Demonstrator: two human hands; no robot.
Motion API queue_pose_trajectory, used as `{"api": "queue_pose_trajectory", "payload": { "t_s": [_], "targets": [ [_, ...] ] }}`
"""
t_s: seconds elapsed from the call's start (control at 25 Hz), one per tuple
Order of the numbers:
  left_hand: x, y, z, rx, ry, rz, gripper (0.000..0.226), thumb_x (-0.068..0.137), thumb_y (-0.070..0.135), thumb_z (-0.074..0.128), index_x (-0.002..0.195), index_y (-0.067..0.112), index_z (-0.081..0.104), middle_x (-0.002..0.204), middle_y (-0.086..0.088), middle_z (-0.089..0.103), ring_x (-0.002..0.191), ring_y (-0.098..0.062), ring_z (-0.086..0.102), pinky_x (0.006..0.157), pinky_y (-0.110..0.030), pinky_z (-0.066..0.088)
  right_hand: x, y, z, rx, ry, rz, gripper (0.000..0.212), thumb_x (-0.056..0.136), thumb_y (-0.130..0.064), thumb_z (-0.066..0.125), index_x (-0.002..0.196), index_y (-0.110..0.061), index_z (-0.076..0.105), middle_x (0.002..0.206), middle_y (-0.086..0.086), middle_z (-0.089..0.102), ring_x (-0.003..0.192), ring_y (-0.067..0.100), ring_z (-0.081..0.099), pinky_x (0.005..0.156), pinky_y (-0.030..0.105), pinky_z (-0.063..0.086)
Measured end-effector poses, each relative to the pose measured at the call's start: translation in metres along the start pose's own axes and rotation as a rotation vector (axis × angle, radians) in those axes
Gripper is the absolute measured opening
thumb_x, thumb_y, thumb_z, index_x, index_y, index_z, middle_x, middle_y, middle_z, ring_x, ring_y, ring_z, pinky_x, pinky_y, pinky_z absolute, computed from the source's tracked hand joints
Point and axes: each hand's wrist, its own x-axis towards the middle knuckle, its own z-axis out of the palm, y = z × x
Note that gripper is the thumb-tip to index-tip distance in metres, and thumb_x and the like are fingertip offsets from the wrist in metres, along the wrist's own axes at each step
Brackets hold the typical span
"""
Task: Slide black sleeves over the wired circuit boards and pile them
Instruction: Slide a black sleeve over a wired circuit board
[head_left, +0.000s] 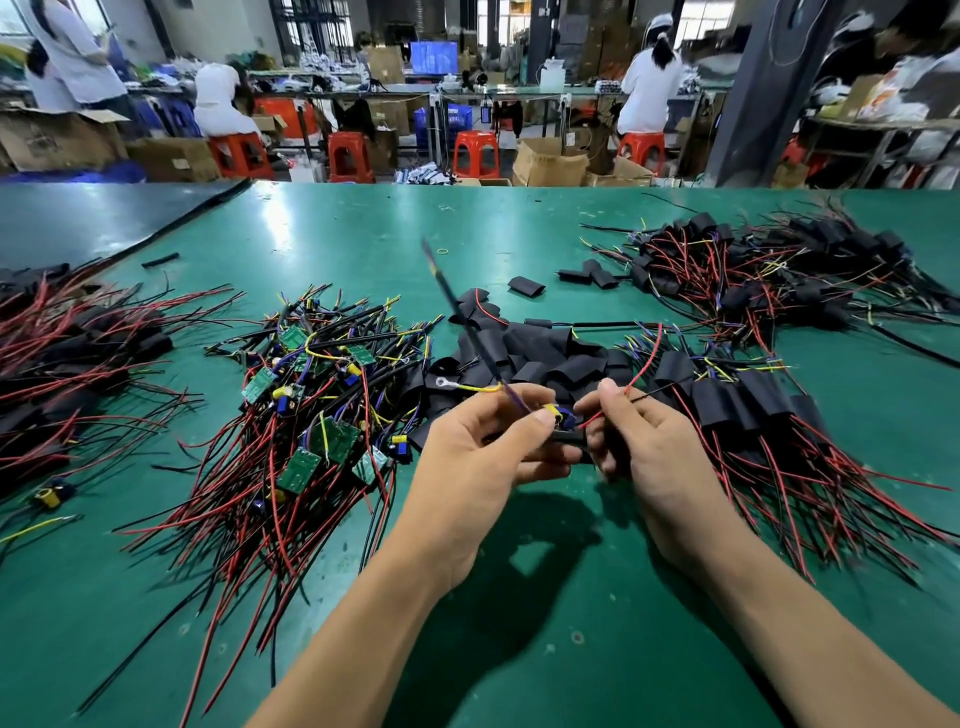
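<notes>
Above the green table (545, 649), my left hand (483, 452) grips a wired circuit board (558, 418) with yellow and blue parts; its black and yellow wires stick up and away. My right hand (649, 441) pinches the board's red and black wires and holds a black sleeve (602, 449), mostly hidden by its fingers. A heap of bare green boards with red and black wires (306, 415) lies to the left. Loose black sleeves (535, 353) lie just beyond my hands. Sleeved boards are piled at the right (753, 405).
A larger pile of sleeved boards (779, 275) lies at the far right, and another at the left edge (62, 358). A dark mat (104, 218) covers the table's far left corner. Beyond the table are red stools, cardboard boxes and seated people in white.
</notes>
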Motion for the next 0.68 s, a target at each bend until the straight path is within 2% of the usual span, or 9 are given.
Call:
{"api": "queue_pose_trajectory", "payload": {
  "t_s": [0.12, 0.2, 0.28, 0.32, 0.4, 0.52, 0.68],
  "targets": [
    [0.002, 0.004, -0.003, 0.036, 0.107, 0.109, 0.016, 0.096, -0.002, 0.056, 0.096, 0.006, 0.070, 0.084, -0.010, 0.073, 0.074, -0.025, 0.072, 0.071, -0.033, 0.061, -0.002, 0.007, -0.005, -0.356, -0.033, -0.155, 0.049, 0.089, -0.060, 0.058, 0.083, -0.013, 0.072, 0.070, 0.000, 0.067, 0.061, 0.011, 0.055, 0.063, 0.032, 0.045],
    [0.008, 0.009, -0.011, 0.022, 0.258, 0.108, 0.018, 0.098, -0.001, 0.053, 0.093, 0.005, 0.069, 0.081, -0.011, 0.070, 0.068, -0.022, 0.070, 0.064, -0.028, 0.059, -0.004, 0.012, -0.008, -0.664, -0.120, -0.320, 0.039, 0.086, -0.059, 0.066, 0.097, -0.022, 0.076, 0.090, -0.010, 0.071, 0.084, 0.006, 0.062, 0.082, 0.024, 0.048],
    [0.014, 0.012, -0.020, -0.008, 0.363, 0.049, 0.018, 0.099, 0.000, 0.051, 0.091, 0.003, 0.067, 0.082, -0.011, 0.067, 0.062, -0.021, 0.068, 0.059, -0.026, 0.058, -0.005, 0.015, -0.006, -0.993, -0.211, -0.405, 0.040, 0.086, -0.051, 0.070, 0.117, -0.025, 0.073, 0.110, -0.010, 0.065, 0.106, 0.012, 0.052, 0.096, 0.030, 0.041],
    [0.015, 0.013, -0.023, -0.034, 0.385, 0.010, 0.016, 0.099, 0.000, 0.051, 0.092, 0.001, 0.065, 0.084, -0.013, 0.065, 0.060, -0.021, 0.067, 0.059, -0.026, 0.058, -0.006, 0.017, -0.005, -1.109, -0.235, -0.404, 0.043, 0.088, -0.051, 0.069, 0.123, -0.027, 0.070, 0.116, -0.009, 0.060, 0.112, 0.015, 0.046, 0.098, 0.034, 0.037],
    [0.017, 0.013, -0.028, -0.089, 0.391, -0.052, 0.010, 0.098, -0.001, 0.053, 0.094, 0.000, 0.062, 0.086, -0.014, 0.063, 0.059, -0.021, 0.066, 0.059, -0.026, 0.059, -0.008, 0.018, -0.006, -1.183, -0.230, -0.424, 0.042, 0.088, -0.056, 0.063, 0.122, -0.031, 0.070, 0.119, -0.010, 0.056, 0.115, 0.016, 0.039, 0.094, 0.033, 0.029],
    [0.018, 0.013, -0.035, -0.115, 0.355, -0.089, 0.009, 0.090, -0.006, 0.062, 0.090, 0.003, 0.062, 0.078, -0.011, 0.064, 0.057, -0.018, 0.066, 0.059, -0.025, 0.059, -0.010, 0.013, -0.008, -1.164, -0.231, -0.447, 0.042, 0.081, -0.062, 0.056, 0.107, -0.034, 0.074, 0.112, -0.016, 0.057, 0.112, 0.013, 0.038, 0.087, 0.030, 0.022],
    [0.019, 0.008, -0.039, -0.010, 0.363, -0.101, 0.016, 0.084, -0.008, 0.069, 0.092, 0.004, 0.061, 0.074, -0.010, 0.063, 0.053, -0.015, 0.062, 0.054, -0.022, 0.054, -0.010, 0.012, -0.007, -1.167, -0.276, -0.433, 0.039, 0.078, -0.063, 0.057, 0.102, -0.035, 0.069, 0.106, -0.023, 0.064, 0.107, 0.009, 0.041, 0.083, 0.027, 0.017]
  ]
}}
